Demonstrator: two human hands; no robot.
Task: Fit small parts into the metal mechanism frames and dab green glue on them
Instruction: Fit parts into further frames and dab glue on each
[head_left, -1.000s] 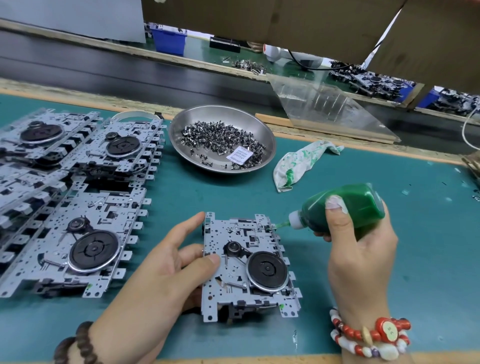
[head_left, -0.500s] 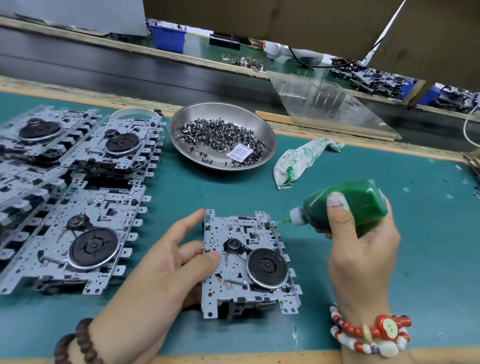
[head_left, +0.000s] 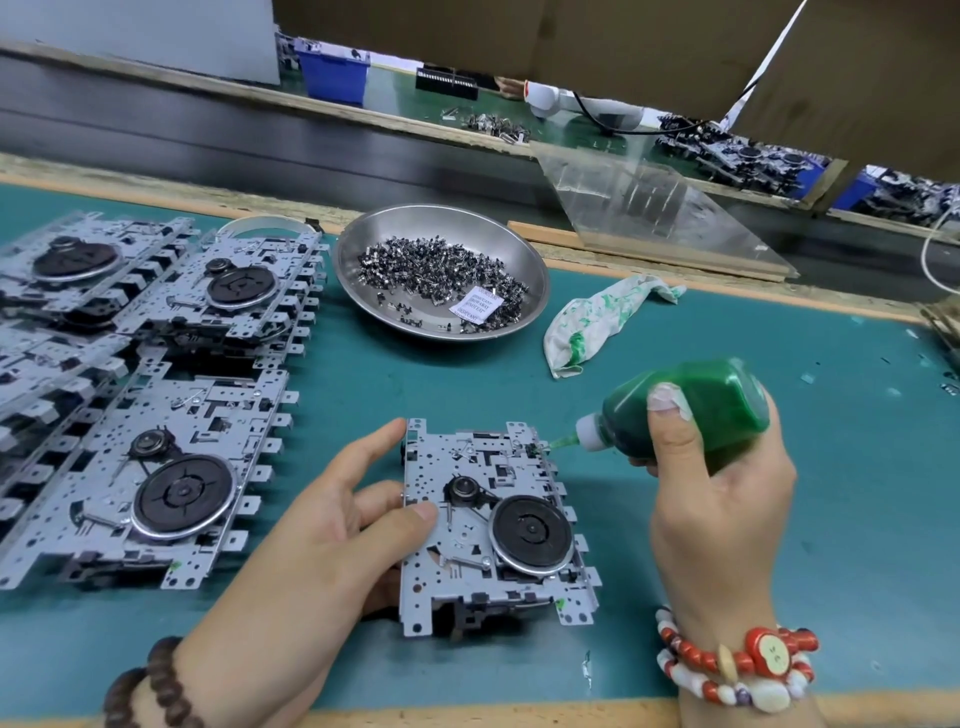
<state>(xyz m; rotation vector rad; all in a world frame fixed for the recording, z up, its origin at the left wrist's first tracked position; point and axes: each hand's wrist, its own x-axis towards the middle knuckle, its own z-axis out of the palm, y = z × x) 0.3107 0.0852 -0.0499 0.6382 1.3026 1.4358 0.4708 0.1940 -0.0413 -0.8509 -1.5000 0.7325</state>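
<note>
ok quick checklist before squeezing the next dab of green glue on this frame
1. Frame steadied: ok, the left hand rests on the metal frame, thumb on its top face.
2. Bottle held: ok, the right hand grips the green glue bottle.
3. Nozzle aimed: ok, the nozzle tip sits at the frame's far right corner.
4. Small part seated there: cannot tell, too small to see.
5. Glue left: ok, the bottle looks full of green.
6. Wiping rag nearby: ok, it lies on the mat beside the steel bowl.
</note>
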